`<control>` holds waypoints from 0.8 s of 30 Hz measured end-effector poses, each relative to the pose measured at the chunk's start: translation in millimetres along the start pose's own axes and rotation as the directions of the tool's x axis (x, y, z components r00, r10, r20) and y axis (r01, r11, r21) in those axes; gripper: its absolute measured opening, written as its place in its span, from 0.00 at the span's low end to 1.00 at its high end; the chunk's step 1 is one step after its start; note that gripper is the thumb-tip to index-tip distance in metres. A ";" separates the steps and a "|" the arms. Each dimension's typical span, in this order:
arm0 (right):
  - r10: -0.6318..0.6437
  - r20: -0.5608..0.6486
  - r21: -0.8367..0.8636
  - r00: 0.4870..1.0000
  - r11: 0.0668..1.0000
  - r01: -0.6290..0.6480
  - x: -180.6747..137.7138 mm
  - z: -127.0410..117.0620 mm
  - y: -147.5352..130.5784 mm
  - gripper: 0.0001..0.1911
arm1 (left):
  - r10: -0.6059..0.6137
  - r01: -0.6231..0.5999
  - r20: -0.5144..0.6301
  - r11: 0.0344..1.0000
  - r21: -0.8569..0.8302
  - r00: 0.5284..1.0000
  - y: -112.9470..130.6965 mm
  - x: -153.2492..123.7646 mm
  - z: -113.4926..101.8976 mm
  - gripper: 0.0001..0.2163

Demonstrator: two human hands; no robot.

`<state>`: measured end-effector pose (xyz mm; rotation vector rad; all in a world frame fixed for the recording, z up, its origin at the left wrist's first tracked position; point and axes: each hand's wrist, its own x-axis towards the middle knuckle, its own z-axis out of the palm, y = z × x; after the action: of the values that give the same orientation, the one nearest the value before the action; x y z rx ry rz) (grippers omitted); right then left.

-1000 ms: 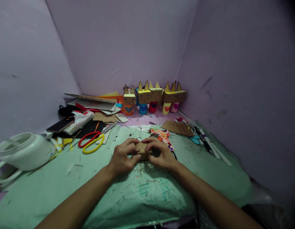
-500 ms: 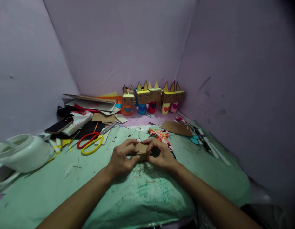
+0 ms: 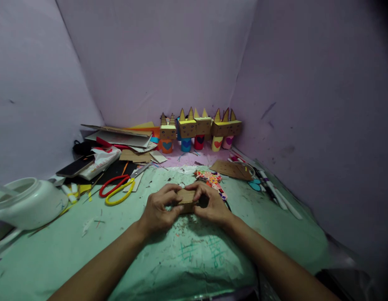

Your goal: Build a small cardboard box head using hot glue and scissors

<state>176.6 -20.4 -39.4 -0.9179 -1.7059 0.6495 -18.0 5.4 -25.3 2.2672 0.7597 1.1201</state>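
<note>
A small brown cardboard piece [image 3: 186, 197] is pinched between both my hands over the green mat [image 3: 87, 246]. My left hand [image 3: 159, 209] grips its left side with curled fingers. My right hand [image 3: 212, 205] grips its right side, fingers bent over the top. Just behind my right hand lies a patterned red-and-orange paper piece [image 3: 212, 179]. Red and yellow scissors [image 3: 117, 189] lie to the left of my left hand.
Several cardboard-headed figures on coloured tubes [image 3: 200, 131] stand against the back wall. A pile of cardboard and paper sheets [image 3: 121, 140] and a phone [image 3: 75, 166] lie at the back left. A white jug [image 3: 24, 202] stands at the left. Markers [image 3: 275, 192] lie at the right.
Both hands stay pinched on the cardboard piece with only small finger shifts. The view has drifted slightly, so the objects sit a little further left.
</note>
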 end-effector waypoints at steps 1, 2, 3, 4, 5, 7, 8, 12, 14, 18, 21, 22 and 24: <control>-0.001 0.000 -0.001 1.000 1.000 0.001 0.1 0.0 -0.2 0.11 | 0.003 -0.003 0.000 1.000 0.001 1.000 0.2 0.2 -0.1 0.02; -0.002 0.001 -0.006 1.000 1.000 0.002 0.2 -0.1 -0.3 0.12 | 0.007 -0.007 -0.003 1.000 0.001 1.000 0.3 0.3 -0.2 0.02; -0.002 0.005 -0.011 1.000 1.000 0.002 0.3 -0.1 -0.4 0.12 | 0.008 -0.008 -0.005 1.000 0.002 1.000 0.3 0.4 -0.2 0.02; -0.004 0.008 -0.016 1.000 1.000 0.004 0.4 -0.2 -0.5 0.12 | 0.009 -0.009 -0.007 1.000 0.003 1.000 0.3 0.5 -0.1 0.02; -0.009 0.011 -0.018 1.000 1.000 0.009 0.5 -0.3 -0.6 0.12 | 0.009 -0.009 -0.006 1.000 0.002 1.000 0.2 0.5 0.0 0.02; -0.018 0.013 -0.017 1.000 1.000 0.019 0.7 -0.4 -0.6 0.12 | 0.010 -0.010 -0.005 1.000 0.001 1.000 -0.2 0.3 0.2 0.02; -0.021 0.011 -0.015 1.000 1.000 0.022 0.8 -0.5 -0.6 0.12 | 0.012 -0.012 -0.005 1.000 0.002 1.000 -0.4 0.2 0.2 0.02; -0.023 0.010 -0.009 1.000 1.000 0.024 0.8 -0.5 -0.2 0.12 | 0.021 -0.021 -0.006 1.000 0.012 1.000 -1.0 -0.5 -0.1 0.02; -0.029 0.012 0.000 0.999 1.000 0.029 0.7 -0.5 -0.2 0.12 | 0.017 -0.017 -0.006 1.000 0.022 1.000 -1.1 -0.7 -0.1 0.03; -0.025 0.011 0.005 1.000 1.000 0.025 0.3 -0.9 -1.6 0.12 | 0.020 -0.020 -0.005 0.999 0.037 1.000 -1.5 -0.9 0.4 0.03; -0.005 0.015 -0.005 1.000 1.000 0.005 0.1 -1.1 -2.6 0.13 | 0.022 -0.021 -0.014 0.999 0.026 1.000 -1.7 -0.5 0.7 0.03; -0.004 0.016 -0.005 1.000 1.000 0.004 0.0 -1.1 -2.7 0.13 | 0.019 -0.019 -0.013 1.000 0.020 1.000 -1.8 -0.3 0.8 0.03; -0.007 0.016 0.004 1.000 1.000 0.007 -0.1 -1.0 -2.5 0.12 | 0.014 -0.014 -0.006 1.000 0.011 1.000 -1.6 0.1 0.9 0.03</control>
<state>176.9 -21.9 -37.2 -0.9059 -1.7209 0.6566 -17.6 6.5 -26.7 2.2820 0.7554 1.1320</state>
